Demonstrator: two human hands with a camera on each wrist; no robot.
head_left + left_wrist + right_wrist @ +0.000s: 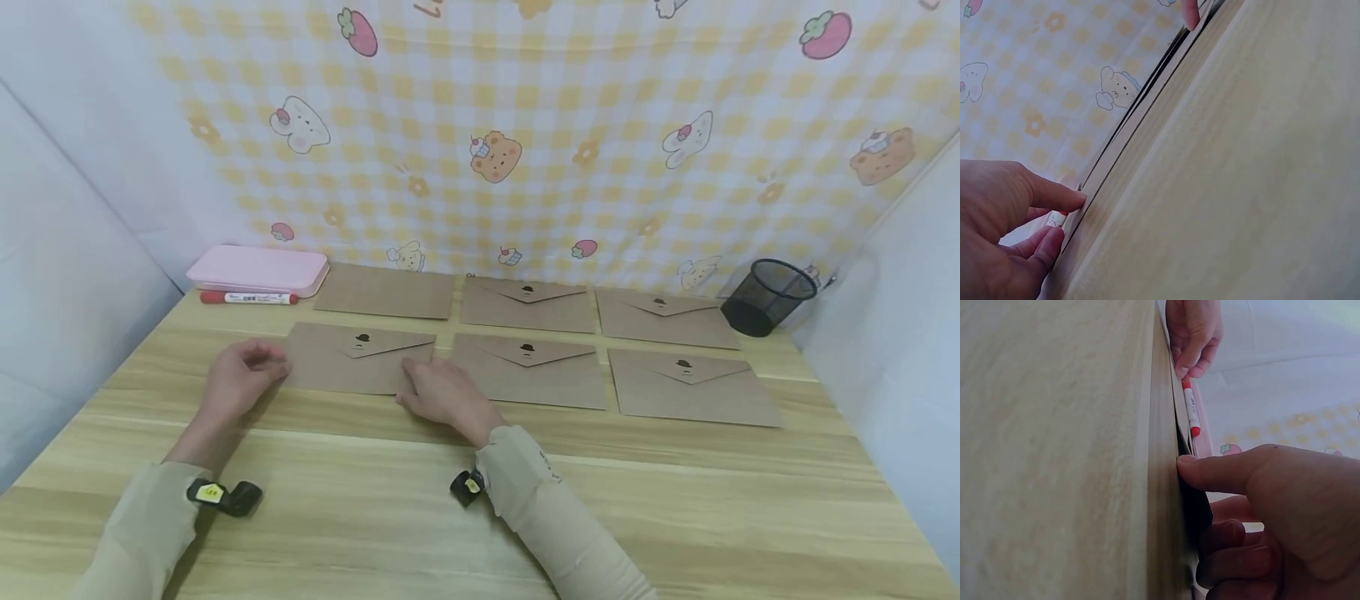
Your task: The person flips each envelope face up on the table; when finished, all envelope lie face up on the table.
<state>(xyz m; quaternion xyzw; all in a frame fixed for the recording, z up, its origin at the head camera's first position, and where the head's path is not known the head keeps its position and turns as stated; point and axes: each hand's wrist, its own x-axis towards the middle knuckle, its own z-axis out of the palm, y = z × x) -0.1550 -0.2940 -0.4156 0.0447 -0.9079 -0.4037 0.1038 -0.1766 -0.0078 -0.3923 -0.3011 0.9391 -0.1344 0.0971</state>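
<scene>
A brown paper envelope (345, 367) with a pointed flap and a small black hat print lies at the front left of the table. My left hand (243, 375) is at its left end; in the left wrist view the thumb and index finger (1063, 197) pinch its edge. At the right end, my right hand (442, 392) holds the envelope, with thumb (1200, 472) at the near edge and the other fingers curled. Beside the right hand lies a second flapped envelope (532, 383), partly behind that hand in the head view.
Another envelope (697, 396) ends the front row at the right. Behind are a plain-faced envelope (382, 292) and two flapped ones (525, 312), (667, 325). A pink case (255, 268) and red-capped marker (251, 297) sit back left; a black mesh cup (765, 300) stands back right.
</scene>
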